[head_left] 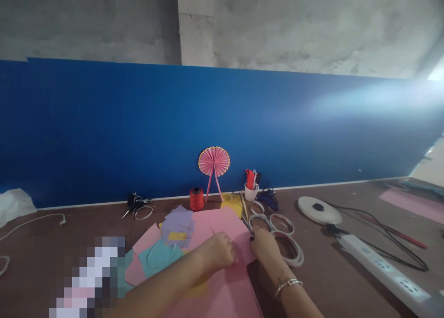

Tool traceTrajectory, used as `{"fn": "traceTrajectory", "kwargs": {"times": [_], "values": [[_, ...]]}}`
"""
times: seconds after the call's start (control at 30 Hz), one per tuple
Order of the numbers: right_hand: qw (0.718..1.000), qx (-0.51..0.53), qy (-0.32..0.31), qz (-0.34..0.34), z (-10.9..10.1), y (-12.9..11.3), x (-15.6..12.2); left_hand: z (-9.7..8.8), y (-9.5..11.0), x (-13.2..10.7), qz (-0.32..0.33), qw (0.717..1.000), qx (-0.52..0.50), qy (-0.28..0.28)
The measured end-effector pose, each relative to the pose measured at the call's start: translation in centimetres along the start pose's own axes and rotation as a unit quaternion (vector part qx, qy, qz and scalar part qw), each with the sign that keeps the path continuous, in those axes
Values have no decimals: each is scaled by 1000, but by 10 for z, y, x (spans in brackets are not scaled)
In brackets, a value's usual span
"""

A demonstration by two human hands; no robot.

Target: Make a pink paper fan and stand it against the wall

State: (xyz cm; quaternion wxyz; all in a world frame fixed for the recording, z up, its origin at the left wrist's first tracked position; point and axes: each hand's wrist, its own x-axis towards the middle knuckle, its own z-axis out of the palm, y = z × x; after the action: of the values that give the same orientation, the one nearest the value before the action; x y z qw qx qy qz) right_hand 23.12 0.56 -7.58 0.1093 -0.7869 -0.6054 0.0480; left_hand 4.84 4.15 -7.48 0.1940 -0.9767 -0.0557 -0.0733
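Observation:
My left hand is closed, fingers curled down, over the pink paper. What its fingers pinch, if anything, is hidden. To its right my right hand, with a bracelet at the wrist, closes round the dark handle of what look like scissors. Their narrow metal end points away and to the left, at the paper's right edge. Purple paper pieces and teal paper lie left of my hands. Behind the papers a round pleated pink paper fan with a yellow rim stands on two pink sticks.
Rolls of tape lie right of my right hand. A red thread spool, a white cup of tools and black-handled scissors sit along the blue partition. A power strip and cables lie at right.

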Motion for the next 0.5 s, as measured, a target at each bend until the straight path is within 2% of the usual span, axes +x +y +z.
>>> {"fn": "traceTrajectory", "kwargs": {"times": [0.17,0.27,0.37,0.43,0.5], "values": [[1000,-1,0,-3,3,2,2,-20,8,0,-31,999,10,35],[1000,0,0,-3,2,2,2,-30,12,-2,-59,998,-12,32],[1000,4,2,-3,0,1,0,-38,11,-14,-140,984,-107,-16],[1000,8,2,1,-2,-1,-1,-40,11,-28,-201,960,-188,-44],[1000,12,1,6,-6,-5,-4,-41,12,-46,-229,937,-258,-57]]}}
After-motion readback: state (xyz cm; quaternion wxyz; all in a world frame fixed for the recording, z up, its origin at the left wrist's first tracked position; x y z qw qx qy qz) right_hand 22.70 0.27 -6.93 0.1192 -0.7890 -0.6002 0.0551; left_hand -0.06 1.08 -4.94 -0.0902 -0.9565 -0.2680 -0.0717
